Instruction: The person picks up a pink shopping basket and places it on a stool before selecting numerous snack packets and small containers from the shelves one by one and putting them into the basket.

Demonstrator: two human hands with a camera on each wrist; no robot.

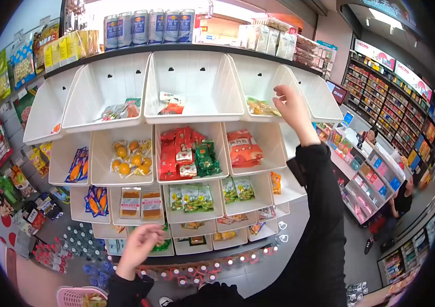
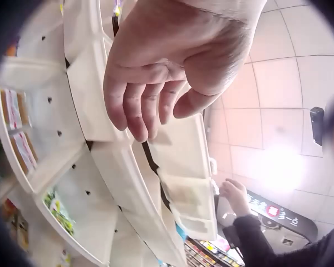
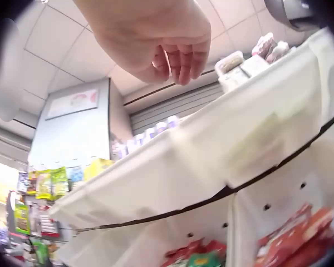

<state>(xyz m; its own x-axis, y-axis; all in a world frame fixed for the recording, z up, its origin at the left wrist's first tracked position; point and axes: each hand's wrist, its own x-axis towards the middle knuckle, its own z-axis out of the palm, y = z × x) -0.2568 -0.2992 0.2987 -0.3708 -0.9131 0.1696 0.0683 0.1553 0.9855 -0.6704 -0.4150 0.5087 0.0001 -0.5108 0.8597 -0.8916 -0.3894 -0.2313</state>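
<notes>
My right hand [image 1: 295, 110] is raised in front of the top row of white bins, overlapping the edge of a bin that holds light green-yellow packets [image 1: 262, 106]. In the right wrist view its fingers [image 3: 183, 64] bend loosely, with nothing between them. Lower down, my left hand [image 1: 138, 246] hovers before the lower bins, near two packs of brown food [image 1: 141, 203] and a green packet [image 1: 162, 245]. Its fingers [image 2: 134, 111] hang relaxed and hold nothing in the left wrist view.
Tiered bins hold red packets [image 1: 175, 153], wrapped yellow-orange rounds [image 1: 131, 157] and green snack bags [image 1: 191, 197]. Silver-blue cans [image 1: 148, 28] line the shelf top. Bottles [image 1: 197, 273] stand along the base. A pink basket [image 1: 66, 297] is at lower left; a counter [image 1: 371, 179] stands right.
</notes>
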